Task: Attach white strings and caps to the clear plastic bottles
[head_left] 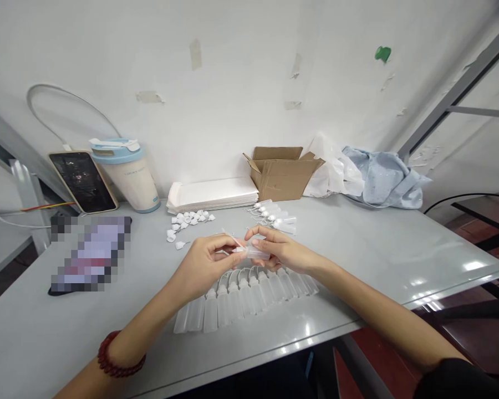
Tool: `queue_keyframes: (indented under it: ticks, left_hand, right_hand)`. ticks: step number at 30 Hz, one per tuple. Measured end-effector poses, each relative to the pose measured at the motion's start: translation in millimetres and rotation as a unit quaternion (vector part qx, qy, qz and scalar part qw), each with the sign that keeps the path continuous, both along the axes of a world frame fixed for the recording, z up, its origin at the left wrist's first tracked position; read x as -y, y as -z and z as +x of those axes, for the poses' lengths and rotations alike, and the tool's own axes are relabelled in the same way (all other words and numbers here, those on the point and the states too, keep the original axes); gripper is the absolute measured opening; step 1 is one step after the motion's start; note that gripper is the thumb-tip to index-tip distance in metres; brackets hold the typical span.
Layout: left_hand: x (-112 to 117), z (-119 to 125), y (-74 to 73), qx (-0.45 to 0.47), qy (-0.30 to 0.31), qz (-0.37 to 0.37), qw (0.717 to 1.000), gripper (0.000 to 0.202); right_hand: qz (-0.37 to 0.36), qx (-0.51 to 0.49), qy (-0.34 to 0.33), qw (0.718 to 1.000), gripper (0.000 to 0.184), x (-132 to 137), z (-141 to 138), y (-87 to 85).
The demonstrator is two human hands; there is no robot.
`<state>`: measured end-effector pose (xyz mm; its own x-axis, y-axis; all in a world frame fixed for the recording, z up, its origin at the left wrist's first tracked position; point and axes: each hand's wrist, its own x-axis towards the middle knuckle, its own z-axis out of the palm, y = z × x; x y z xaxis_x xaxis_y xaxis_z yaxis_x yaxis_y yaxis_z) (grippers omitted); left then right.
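Observation:
Both hands meet over the middle of the grey table [378, 244]. My right hand [276, 249] grips a small clear plastic bottle [255, 252] lying sideways. My left hand [205, 263] pinches the bottle's cap end, with a thin clear tube sticking up from it. Just below the hands, a row of several finished clear bottles [241, 296] lies side by side. Beyond the hands lie a pile of small white caps [189, 220] and a few loose bottles [274, 215].
Along the wall stand a phone [83, 181] on a cable, a white tumbler with a blue lid [128, 174], a stack of white bags [214, 195], an open cardboard box [280, 172] and blue cloth [385, 178]. A blurred flat item [91, 255] lies at left.

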<state>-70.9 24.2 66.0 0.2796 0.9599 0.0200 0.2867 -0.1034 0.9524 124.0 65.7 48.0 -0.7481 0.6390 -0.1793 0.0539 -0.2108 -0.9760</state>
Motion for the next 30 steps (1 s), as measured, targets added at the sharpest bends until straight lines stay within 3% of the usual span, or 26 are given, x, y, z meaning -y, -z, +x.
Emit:
queue_keyframes:
  ticks: [6, 12, 18, 24, 30]
  left_hand:
    - [-3.3, -1.2, 0.2, -0.016, -0.048, 0.0, 0.999, 0.018]
    - [-7.9, -4.7, 6.1, 0.026, -0.093, -0.033, 0.995, 0.023]
    - [-6.4, -1.1, 10.1, 0.023, -0.125, -0.01, 0.992, 0.021]
    - [-4.0, 0.7, 5.5, 0.027, -0.117, 0.033, 0.992, 0.017]
    - [-5.6, -1.8, 2.5, 0.01, -0.093, -0.04, 0.995, 0.022]
  right_hand:
    - [0.087, 0.019, 0.045, 0.995, 0.029, 1.0, -1.9, -0.4]
    - [0.173, 0.046, 0.112, 0.978, 0.024, 0.3, -3.5, 2.5]
    - [0.17, 0.038, 0.113, 0.978, 0.027, -0.1, -4.4, 3.6]
    - [0.148, 0.02, 0.117, 0.982, 0.03, -0.4, -3.4, 3.1]
    - [0.135, -0.011, 0.102, 0.986, 0.03, -0.6, -2.4, 3.5]
